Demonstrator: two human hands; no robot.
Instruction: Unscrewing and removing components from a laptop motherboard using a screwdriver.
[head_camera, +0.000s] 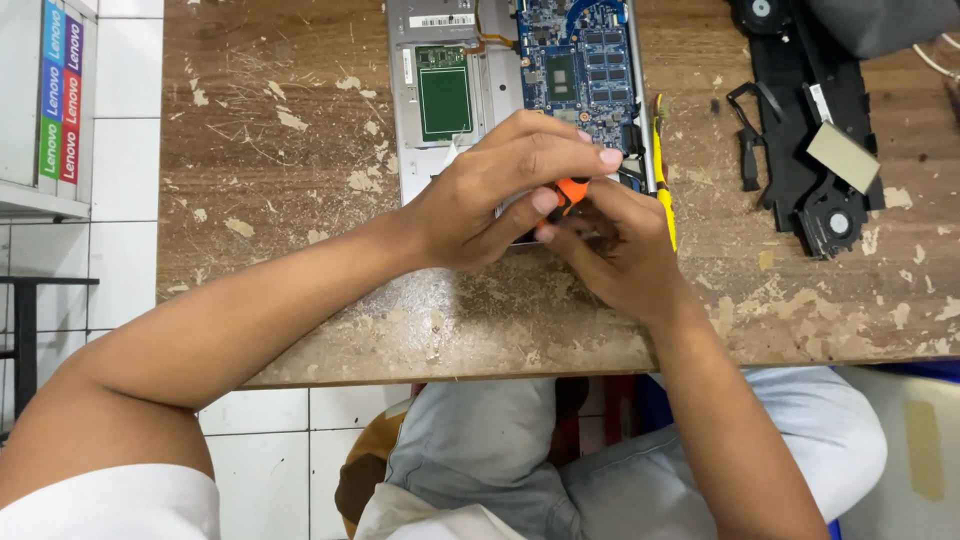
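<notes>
Under my fingers (545, 200) I see an orange tool handle (572, 188) of smooth, slightly glossy plastic. Just beyond them the opened laptop (425, 170) shows matt silver metal and a blue circuit board (580, 60) with a faint sheen. The counter (290, 180) around my fingers is rough, worn wood, its coating flaked off in pale patches. To the right of them lies a matt black plastic fan assembly (800, 190).

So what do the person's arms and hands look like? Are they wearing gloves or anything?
No gloves. Both the left hand and the right hand are bare, with no rings, watch or bracelets showing. The forearms are bare too. A short white sleeve covers the top of the left arm; the right arm's upper part runs out of the picture.
</notes>
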